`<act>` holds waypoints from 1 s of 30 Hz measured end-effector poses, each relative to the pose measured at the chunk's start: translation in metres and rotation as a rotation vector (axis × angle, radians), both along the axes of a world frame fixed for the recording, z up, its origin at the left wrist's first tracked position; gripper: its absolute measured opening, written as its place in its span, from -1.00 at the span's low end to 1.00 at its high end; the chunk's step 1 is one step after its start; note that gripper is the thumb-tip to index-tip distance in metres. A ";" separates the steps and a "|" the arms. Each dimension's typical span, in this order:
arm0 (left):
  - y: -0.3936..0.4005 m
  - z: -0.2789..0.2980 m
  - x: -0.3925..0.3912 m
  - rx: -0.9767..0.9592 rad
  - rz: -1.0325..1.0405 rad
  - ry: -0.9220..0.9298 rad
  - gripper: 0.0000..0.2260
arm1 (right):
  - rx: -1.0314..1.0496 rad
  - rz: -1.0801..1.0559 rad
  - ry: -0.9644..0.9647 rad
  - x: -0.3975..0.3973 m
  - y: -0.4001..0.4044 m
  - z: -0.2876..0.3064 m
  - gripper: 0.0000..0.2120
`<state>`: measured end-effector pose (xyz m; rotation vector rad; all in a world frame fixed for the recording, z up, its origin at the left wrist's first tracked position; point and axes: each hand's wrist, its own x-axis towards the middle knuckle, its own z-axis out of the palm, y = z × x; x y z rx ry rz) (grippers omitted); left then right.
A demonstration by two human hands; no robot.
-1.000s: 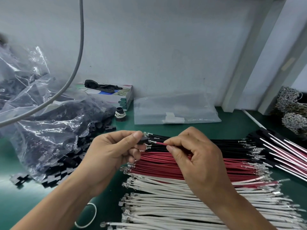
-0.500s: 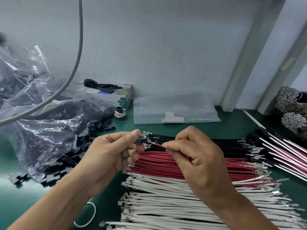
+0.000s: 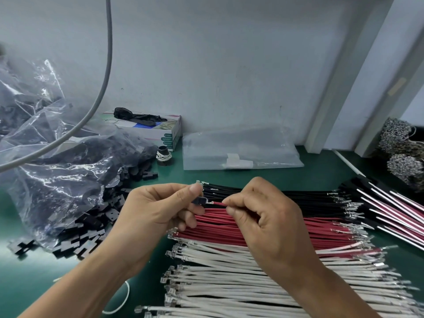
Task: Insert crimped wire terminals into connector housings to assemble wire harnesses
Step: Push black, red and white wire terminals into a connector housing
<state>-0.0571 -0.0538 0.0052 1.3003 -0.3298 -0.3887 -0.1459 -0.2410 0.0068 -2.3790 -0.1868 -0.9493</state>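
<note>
My left hand (image 3: 158,210) pinches a small black connector housing (image 3: 199,200) between thumb and fingers. My right hand (image 3: 263,216) pinches a red wire (image 3: 218,204) near its crimped terminal, whose metal tip sits right at the housing's opening. Below the hands lie rows of crimped wires on the green table: black wires (image 3: 309,196), red wires (image 3: 321,232) and white wires (image 3: 229,281).
A clear bag of black housings (image 3: 62,177) lies at the left, with loose housings (image 3: 91,228) spilled beside it. Finished harnesses (image 3: 390,210) lie at the right. A glove box (image 3: 160,131), a flat clear bag (image 3: 238,150) and a grey cable (image 3: 101,92) are behind.
My hands have drawn closer together; the red wire's terminal has moved left up to the housing's opening.
</note>
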 end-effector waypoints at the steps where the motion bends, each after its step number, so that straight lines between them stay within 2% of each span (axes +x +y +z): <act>1: -0.001 0.000 -0.001 0.006 0.020 -0.018 -0.65 | -0.029 -0.004 -0.008 0.000 0.000 0.000 -0.88; 5: -0.005 -0.003 -0.002 -0.073 0.016 0.030 -0.68 | -0.220 -0.078 -0.124 0.001 0.007 0.003 -0.90; 8: -0.005 -0.004 -0.002 -0.104 -0.019 0.056 -0.64 | -0.096 -0.041 -0.102 0.003 0.008 0.001 -0.89; 12: -0.002 -0.001 -0.003 0.100 0.042 -0.228 -0.67 | 0.080 -0.006 0.035 0.003 0.001 -0.005 -0.92; 16: 0.004 0.000 -0.001 0.211 0.018 -0.399 -0.72 | 0.070 -0.006 0.064 0.004 -0.003 -0.004 -0.96; 21: 0.003 -0.003 -0.001 0.149 -0.013 -0.261 -0.74 | -0.020 -0.001 0.034 0.002 0.001 -0.001 -0.92; 27: 0.002 -0.003 0.000 0.138 -0.031 -0.268 -0.76 | -0.066 0.025 0.041 0.002 0.003 0.002 -0.89; 30: 0.000 -0.002 0.000 0.138 -0.015 -0.269 -0.76 | -0.110 -0.027 0.080 0.000 -0.005 0.011 -0.92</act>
